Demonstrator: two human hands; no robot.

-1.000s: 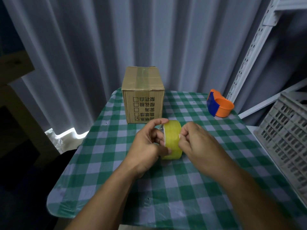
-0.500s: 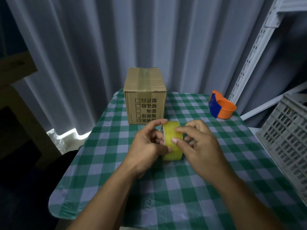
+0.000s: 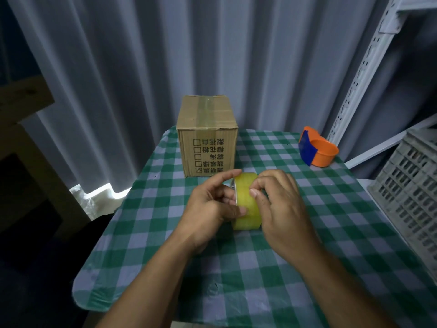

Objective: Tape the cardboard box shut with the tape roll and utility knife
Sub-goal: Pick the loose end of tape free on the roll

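A yellow tape roll [image 3: 246,204] stands on edge above the middle of the checked table, held between both hands. My left hand [image 3: 210,207] grips its left side, index finger stretched over the top. My right hand [image 3: 279,204] rests against its right side, with thumb and fingertips picking at the roll's outer face. A small cardboard box [image 3: 208,138] stands behind them at the table's far edge; a strip of clear tape runs along its closed top. No utility knife is visible.
An orange and blue tape dispenser [image 3: 316,150] lies at the table's far right. A grey plastic crate [image 3: 411,185] stands past the right edge under white shelf rails. Grey curtains hang behind the green-checked tablecloth [image 3: 236,268]. Wooden furniture stands at left.
My right hand's fingers have shifted on the roll, from pinching its side to picking at its outer face. The roll and my left hand have stayed nearly in place.
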